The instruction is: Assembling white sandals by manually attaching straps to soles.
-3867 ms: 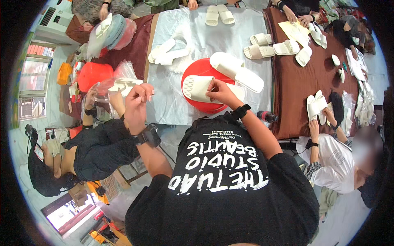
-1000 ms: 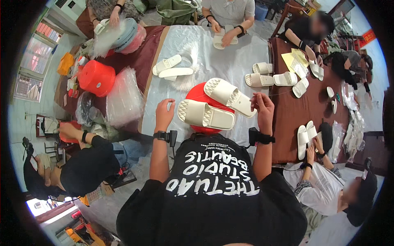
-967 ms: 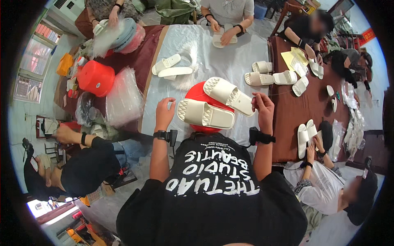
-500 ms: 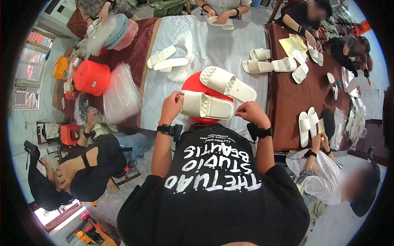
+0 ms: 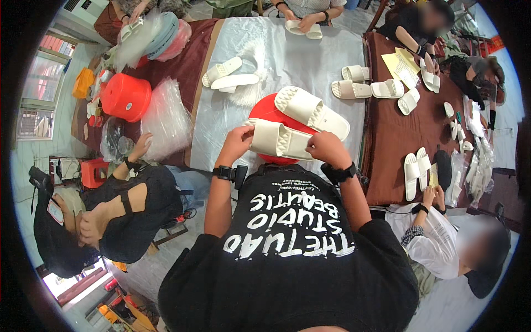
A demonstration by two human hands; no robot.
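A cream slide slipper (image 5: 269, 134) lies across a round red support (image 5: 264, 108), directly in front of me. My left hand (image 5: 238, 143) grips its toe end by the strap, with the thumb and fingers closed at the edge. At the heel end, my right hand (image 5: 327, 148) is closed on the slipper's rim and covers part of it. Just beyond lies a second cream slipper (image 5: 301, 105), heel toward the right, partly resting on the same red support; neither hand touches it.
Another pair of cream slippers (image 5: 221, 71) lies on the plastic-covered table (image 5: 310, 66), beside thin clear plastic strips (image 5: 251, 74). On the left are a red bucket (image 5: 126, 97) and clear bags (image 5: 167, 119). More slippers (image 5: 387, 88) lie rightward. Co-workers sit around.
My right hand has moved left and inward, from the heel's edge onto the heel end. My left hand keeps its grip. At left, a co-worker's hand has shifted toward the clear bags.
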